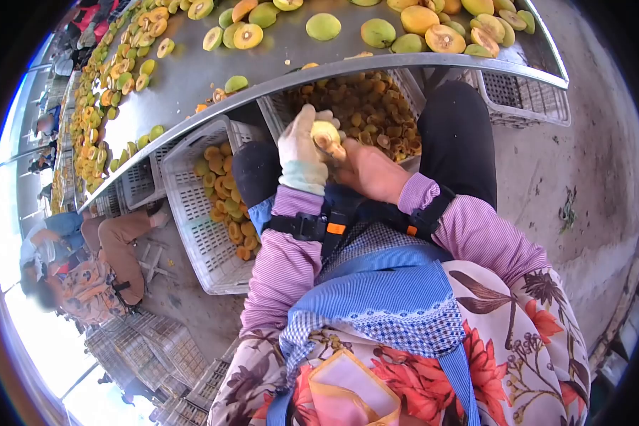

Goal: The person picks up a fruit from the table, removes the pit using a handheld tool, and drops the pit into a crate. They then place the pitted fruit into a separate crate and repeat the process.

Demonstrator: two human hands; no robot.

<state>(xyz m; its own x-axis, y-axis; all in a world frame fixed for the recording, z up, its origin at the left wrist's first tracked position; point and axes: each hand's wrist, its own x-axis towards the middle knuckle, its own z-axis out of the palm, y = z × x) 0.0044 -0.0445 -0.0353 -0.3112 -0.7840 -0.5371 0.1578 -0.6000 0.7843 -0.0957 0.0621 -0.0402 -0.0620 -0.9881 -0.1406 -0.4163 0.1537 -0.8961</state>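
Observation:
My left hand (302,145), in a pale glove, is closed around a halved yellow fruit (325,133) that looks like an apricot or small peach. Brownish flesh shows on the side of the fruit facing my other hand. Bare and curled, my right hand (376,170) meets the fruit's lower edge with its fingertips. Whatever those fingers hold, if anything, is hidden. Both hands are above my lap, in front of a crate of brownish fruit pieces (366,106) under the table edge.
A metal table (184,78) carries many green and orange fruit halves (248,35). To my left stands a white crate (199,241) with fruit halves inside. Another crate (525,99) sits under the table's right end. A seated person (106,263) is at far left, near stacked crates (149,348).

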